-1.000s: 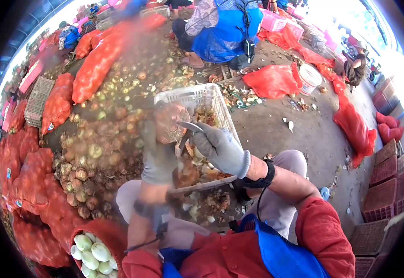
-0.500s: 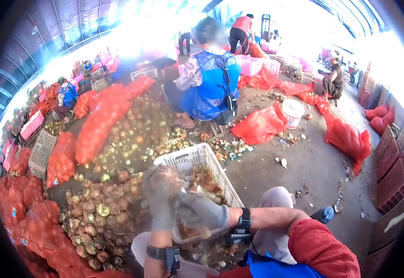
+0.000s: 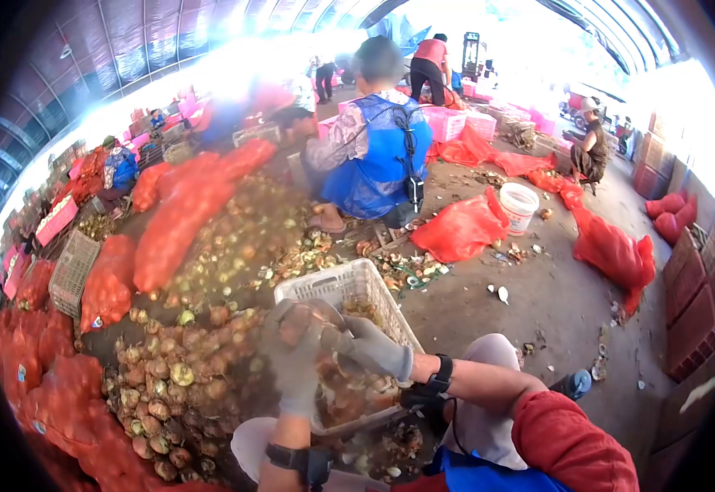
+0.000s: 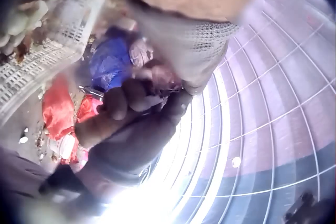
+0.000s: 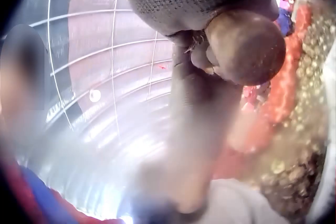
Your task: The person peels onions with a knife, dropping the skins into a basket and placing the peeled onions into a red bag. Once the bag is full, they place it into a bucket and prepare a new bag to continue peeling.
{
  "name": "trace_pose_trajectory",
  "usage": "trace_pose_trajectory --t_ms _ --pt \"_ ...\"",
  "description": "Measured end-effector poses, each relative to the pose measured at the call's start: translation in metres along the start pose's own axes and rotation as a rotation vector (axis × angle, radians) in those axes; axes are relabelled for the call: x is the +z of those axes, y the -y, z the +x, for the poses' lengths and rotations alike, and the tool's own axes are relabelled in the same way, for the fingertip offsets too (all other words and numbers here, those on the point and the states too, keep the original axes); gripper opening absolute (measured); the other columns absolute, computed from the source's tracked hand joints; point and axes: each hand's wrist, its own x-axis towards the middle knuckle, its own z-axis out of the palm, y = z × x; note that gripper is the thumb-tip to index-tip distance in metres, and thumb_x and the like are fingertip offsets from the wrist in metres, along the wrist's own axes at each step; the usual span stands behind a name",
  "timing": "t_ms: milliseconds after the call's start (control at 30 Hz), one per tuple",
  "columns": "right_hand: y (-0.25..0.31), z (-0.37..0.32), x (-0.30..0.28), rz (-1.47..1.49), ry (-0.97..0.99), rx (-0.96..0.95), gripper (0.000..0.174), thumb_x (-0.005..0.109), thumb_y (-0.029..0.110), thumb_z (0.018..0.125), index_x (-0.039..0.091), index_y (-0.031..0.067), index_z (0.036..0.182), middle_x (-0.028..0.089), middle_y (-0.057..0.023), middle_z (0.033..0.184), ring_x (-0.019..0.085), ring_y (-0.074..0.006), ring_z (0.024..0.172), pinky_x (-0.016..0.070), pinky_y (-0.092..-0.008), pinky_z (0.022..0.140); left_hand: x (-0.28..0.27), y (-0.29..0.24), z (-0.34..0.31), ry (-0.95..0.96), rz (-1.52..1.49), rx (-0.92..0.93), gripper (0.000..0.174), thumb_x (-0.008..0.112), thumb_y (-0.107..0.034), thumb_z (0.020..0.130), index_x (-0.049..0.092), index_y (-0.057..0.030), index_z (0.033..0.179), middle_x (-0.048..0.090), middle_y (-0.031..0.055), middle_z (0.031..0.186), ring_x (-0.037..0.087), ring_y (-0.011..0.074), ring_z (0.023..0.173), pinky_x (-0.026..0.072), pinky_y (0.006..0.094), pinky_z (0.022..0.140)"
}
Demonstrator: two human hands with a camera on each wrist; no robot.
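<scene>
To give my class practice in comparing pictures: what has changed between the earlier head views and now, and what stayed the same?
In the last half second, the right hand moved forward, away from the body. Over the full second, the head view tilted up, so the crate sits lower in it. The left hand still holds the onion; the bucket stayed put.

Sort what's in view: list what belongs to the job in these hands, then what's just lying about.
Part of the job, as it looks:
- left hand, holding the onion
- right hand, close by it
- white crate below the hands
- onion heap beside it

Apparently just lying about:
- white bucket
- red sack next to the bucket
</scene>
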Motion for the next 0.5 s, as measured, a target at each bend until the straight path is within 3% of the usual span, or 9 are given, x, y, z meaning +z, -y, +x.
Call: trace_pose_trajectory --t_ms 33,67,200,233,300,333,400,467,500 --pt "0.007 -0.005 0.0 0.013 0.002 0.066 0.052 0.062 0.055 0.099 0.068 0.006 0.115 0.059 -0.0012 0.067 0.052 -0.0086 0.052 0.0366 -0.026 0.042 0.003 0.001 -0.002 0.008 0.129 0.029 0.047 0.065 -0.011 0.098 0.049 -0.006 0.141 0.06 0.0063 0.127 0.06 0.0173 0.113 0.0499 0.0343 0.099" --pt "0.014 -0.009 -0.001 0.026 0.006 0.133 0.056 0.063 0.059 0.097 0.068 0.0065 0.116 0.058 -0.0004 0.067 0.05 -0.0071 0.05 0.0339 -0.0251 0.04 0.003 0.002 -0.001 0.011 0.127 0.025 0.047 0.065 -0.011 0.098 0.049 -0.006 0.141 0.06 0.0063 0.127 0.06 0.0173 0.113 0.0499 0.0343 0.099" --pt "0.028 -0.01 -0.016 0.088 0.001 0.103 0.039 0.066 0.043 0.099 0.065 0.006 0.11 0.058 0.0023 0.07 0.051 -0.0057 0.052 0.0333 -0.0242 0.04 -0.006 -0.003 0.002 0.163 0.26 0.074 0.065 0.055 -0.051 0.103 0.042 -0.0083 0.151 0.058 0.0101 0.14 0.058 0.0263 0.124 0.0444 0.0449 0.108" --pt "0.03 -0.012 -0.024 0.125 0.031 0.096 0.027 0.064 0.033 0.1 0.067 0.0063 0.105 0.061 0.0023 0.074 0.053 -0.0051 0.057 0.0351 -0.0245 0.041 -0.007 -0.003 0.006 0.199 -0.175 -0.124 0.066 0.055 -0.05 0.103 0.04 -0.0088 0.153 0.056 0.0104 0.142 0.057 0.0263 0.127 0.0442 0.0454 0.109" --pt "0.03 -0.009 -0.029 0.07 0.007 0.079 0.028 0.063 0.033 0.1 0.068 0.0056 0.104 0.063 0.0016 0.077 0.055 -0.006 0.057 0.0375 -0.0258 0.043 0.0 -0.009 0.0 0.266 -0.737 -0.386 0.066 0.058 -0.043 0.102 0.037 -0.0101 0.156 0.055 0.0108 0.145 0.055 0.027 0.13 0.0457 0.0481 0.108" --pt "0.027 -0.006 -0.029 0.018 -0.012 0.054 0.029 0.063 0.033 0.1 0.068 0.0049 0.104 0.066 0.001 0.08 0.056 -0.007 0.058 0.04 -0.027 0.044 -0.002 -0.003 -0.004 0.233 -0.739 -0.41 0.066 0.058 -0.043 0.102 0.037 -0.0101 0.156 0.055 0.0108 0.145 0.055 0.027 0.13 0.0457 0.0481 0.108" --pt "0.012 0.009 -0.037 -0.148 -0.033 -0.324 0.036 0.065 0.037 0.097 0.069 0.0025 0.103 0.068 -0.0028 0.078 0.06 -0.0112 0.058 0.046 -0.0318 0.049 -0.009 0.002 -0.011 0.266 -0.586 -0.355 0.069 0.065 -0.026 0.098 0.034 -0.0082 0.157 0.054 0.0104 0.146 0.056 0.0279 0.13 0.0461 0.0463 0.108" --pt "-0.018 0.024 -0.062 -0.514 -0.196 -0.119 0.038 0.067 0.038 0.093 0.069 0.0007 0.1 0.068 -0.0087 0.074 0.064 -0.0156 0.063 0.0497 -0.0354 0.057 -0.001 -0.016 -0.009 0.37 -0.388 -0.235 0.077 0.071 -0.009 0.092 0.032 -0.0061 0.158 0.053 0.0098 0.147 0.055 0.028 0.131 0.0454 0.0435 0.11" --pt "-0.001 0.016 -0.056 -0.478 -0.206 -0.117 0.034 0.067 0.034 0.091 0.07 0.0004 0.098 0.067 -0.0127 0.071 0.066 -0.0179 0.065 0.0507 -0.0363 0.062 0.0 -0.014 -0.008 0.312 -0.288 -0.19 0.083 0.072 -0.001 0.088 0.028 -0.0046 0.159 0.053 0.01 0.146 0.055 0.0274 0.132 0.0443 0.0414 0.112"
